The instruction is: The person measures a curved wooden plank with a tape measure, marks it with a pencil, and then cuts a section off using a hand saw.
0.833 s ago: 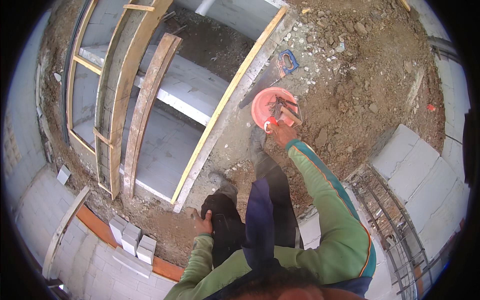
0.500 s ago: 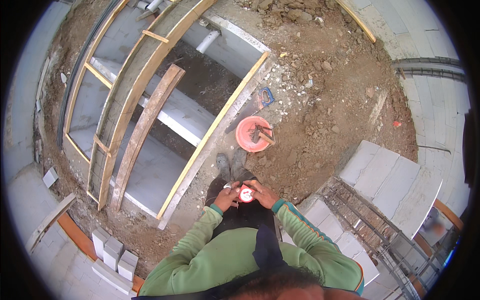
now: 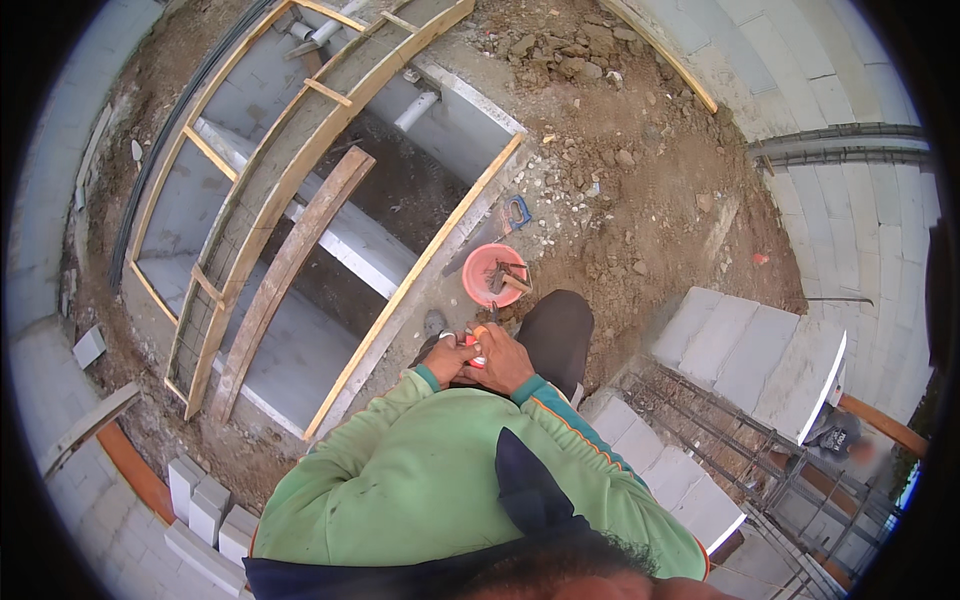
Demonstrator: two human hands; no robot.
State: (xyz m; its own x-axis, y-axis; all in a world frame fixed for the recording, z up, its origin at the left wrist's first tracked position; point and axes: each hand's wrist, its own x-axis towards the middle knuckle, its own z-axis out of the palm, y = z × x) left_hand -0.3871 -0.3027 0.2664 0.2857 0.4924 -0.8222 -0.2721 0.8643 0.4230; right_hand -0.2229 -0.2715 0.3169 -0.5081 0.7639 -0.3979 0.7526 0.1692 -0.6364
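Just in front of my body, both hands meet around a small red thing with a white face. Its kind is hard to make out, as my fingers cover most of it. My left hand closes on its left side, and something whitish shows at those fingers. From the right, my right hand wraps over it, with a bit of orange at its fingertips. Beyond the hands stands a red bucket with hand tools in it, one with a wooden handle. A handsaw with a blue handle lies on the ground past the bucket.
On the left is a block-walled pit with a timber edge strip, curved formwork and a loose plank. White blocks and a rebar cage lie at right. Rubble covers the soil. Another person appears far right.
My right hand has moved left over the red thing, hiding most of its white face. My right knee has risen and bent outward. The view has shifted slightly.
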